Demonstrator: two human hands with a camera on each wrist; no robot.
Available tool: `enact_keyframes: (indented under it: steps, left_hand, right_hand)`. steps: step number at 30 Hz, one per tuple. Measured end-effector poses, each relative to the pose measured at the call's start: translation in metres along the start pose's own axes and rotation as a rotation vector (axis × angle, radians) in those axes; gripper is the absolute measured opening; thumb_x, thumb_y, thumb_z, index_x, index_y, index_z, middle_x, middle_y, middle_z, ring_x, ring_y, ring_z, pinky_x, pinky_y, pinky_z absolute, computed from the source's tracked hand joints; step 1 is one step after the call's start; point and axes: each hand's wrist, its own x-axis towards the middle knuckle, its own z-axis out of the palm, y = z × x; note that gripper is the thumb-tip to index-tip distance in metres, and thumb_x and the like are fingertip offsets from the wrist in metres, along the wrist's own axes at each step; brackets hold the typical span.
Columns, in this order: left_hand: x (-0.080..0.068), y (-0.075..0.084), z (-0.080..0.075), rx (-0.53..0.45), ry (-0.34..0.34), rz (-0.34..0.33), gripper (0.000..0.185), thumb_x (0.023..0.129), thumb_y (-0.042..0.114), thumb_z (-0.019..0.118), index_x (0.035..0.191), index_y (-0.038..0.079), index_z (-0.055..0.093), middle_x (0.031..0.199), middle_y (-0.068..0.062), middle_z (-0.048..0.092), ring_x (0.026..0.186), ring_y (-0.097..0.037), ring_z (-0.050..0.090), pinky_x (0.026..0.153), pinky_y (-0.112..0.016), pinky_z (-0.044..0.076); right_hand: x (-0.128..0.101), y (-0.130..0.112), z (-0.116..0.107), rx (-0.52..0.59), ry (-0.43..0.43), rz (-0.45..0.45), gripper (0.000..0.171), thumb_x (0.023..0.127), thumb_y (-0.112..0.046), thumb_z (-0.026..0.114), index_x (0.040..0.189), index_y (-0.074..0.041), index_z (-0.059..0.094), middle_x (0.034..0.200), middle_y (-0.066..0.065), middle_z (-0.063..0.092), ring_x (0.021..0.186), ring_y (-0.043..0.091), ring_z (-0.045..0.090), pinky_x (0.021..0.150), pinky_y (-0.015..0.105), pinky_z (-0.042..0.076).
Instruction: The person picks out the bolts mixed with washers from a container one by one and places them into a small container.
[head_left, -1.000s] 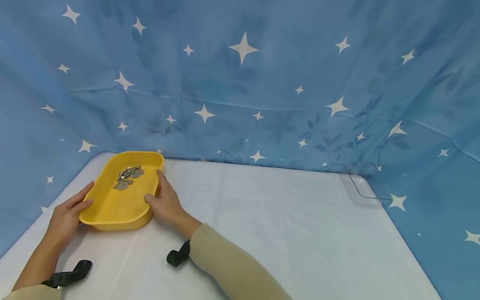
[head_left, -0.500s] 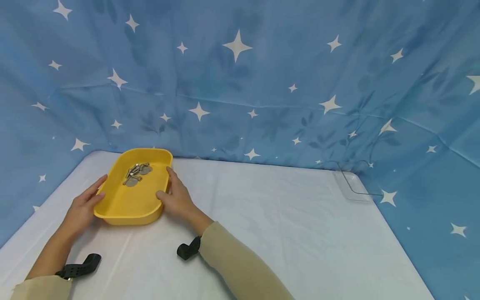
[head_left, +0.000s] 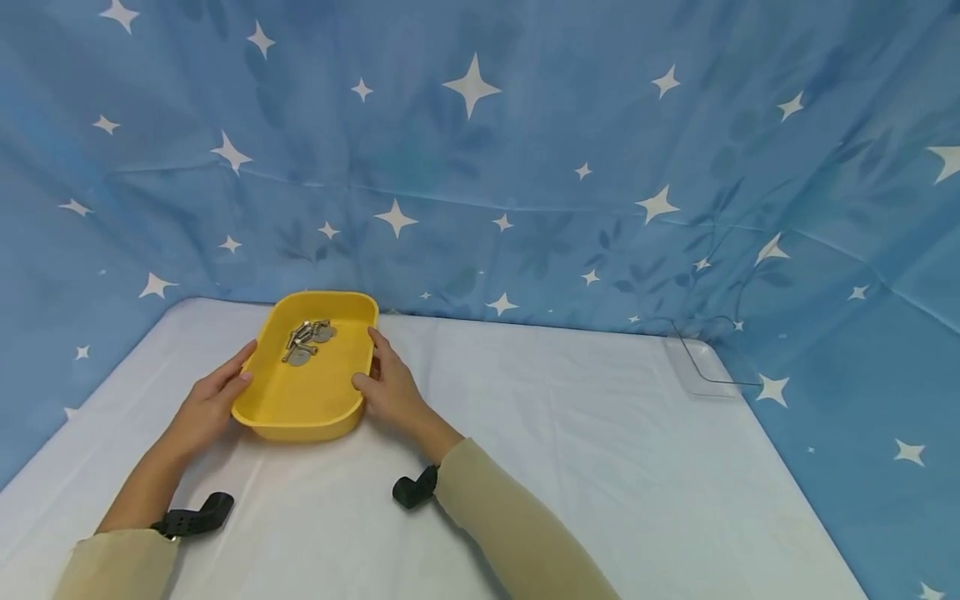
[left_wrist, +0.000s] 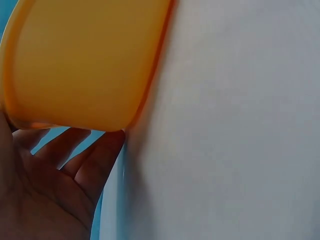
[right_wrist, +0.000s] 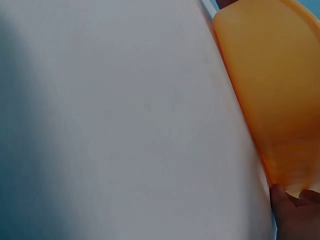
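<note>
Both hands [head_left: 300,398] flanking yellow tray [head_left: 315,400] of bolts [head_left: 303,342]

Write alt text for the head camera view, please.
Two hands, left hand and right hand, hold the sides of a yellow oval plastic tray containing small metal bolts and washers, on a white table before a blue star-patterned cloth.

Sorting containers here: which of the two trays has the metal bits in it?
The yellow tray between both hands, holding metal hardware; the clear tray at the far right looks empty.
</note>
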Motion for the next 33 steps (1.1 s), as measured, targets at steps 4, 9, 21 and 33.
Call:
enact_keyframes:
  steps: [4, 9, 21, 33]
  left_hand:
    - [0.009, 0.009, 0.008, 0.024, -0.04, 0.01, 0.064, 0.109, 0.043, 0.032, 0.164, 0.019, 0.008, 0.17, -0.018, 0.011, 0.152, -0.051, 0.018, 0.114, -0.067, 0.026]
    - [0.016, 0.015, 0.019, -0.007, -0.05, 0.045, 0.061, 0.11, 0.037, 0.031, 0.164, 0.017, 0.009, 0.17, -0.017, 0.01, 0.154, -0.048, 0.012, 0.119, -0.068, 0.02]
    - [0.026, 0.034, 0.056, -0.037, -0.064, 0.117, 0.057, 0.111, 0.027, 0.03, 0.163, 0.015, 0.011, 0.171, -0.011, 0.01, 0.157, -0.041, 0.011, 0.124, -0.063, 0.015]
    - [0.035, 0.059, 0.093, 0.012, -0.111, 0.142, 0.059, 0.11, 0.029, 0.031, 0.164, 0.017, 0.008, 0.171, -0.013, 0.01, 0.157, -0.041, 0.012, 0.126, -0.061, 0.016]
  right_hand:
    - [-0.004, 0.004, -0.014, 0.03, 0.025, 0.017, 0.08, 0.09, -0.018, 0.053, 0.163, -0.026, 0.02, 0.162, 0.004, 0.04, 0.137, 0.015, 0.054, 0.113, 0.031, 0.047]
    - [-0.009, 0.01, -0.026, 0.05, 0.037, 0.023, 0.081, 0.09, -0.017, 0.052, 0.163, -0.027, 0.019, 0.165, 0.004, 0.036, 0.142, 0.017, 0.05, 0.115, 0.035, 0.046]
    - [-0.029, 0.031, -0.058, 0.047, 0.117, 0.047, 0.081, 0.088, -0.023, 0.051, 0.162, -0.037, 0.02, 0.166, -0.002, 0.033, 0.145, 0.018, 0.046, 0.119, 0.041, 0.042]
    - [-0.042, 0.051, -0.104, 0.032, 0.14, 0.058, 0.083, 0.086, -0.021, 0.052, 0.162, -0.038, 0.021, 0.167, -0.004, 0.03, 0.148, 0.023, 0.043, 0.118, 0.044, 0.043]
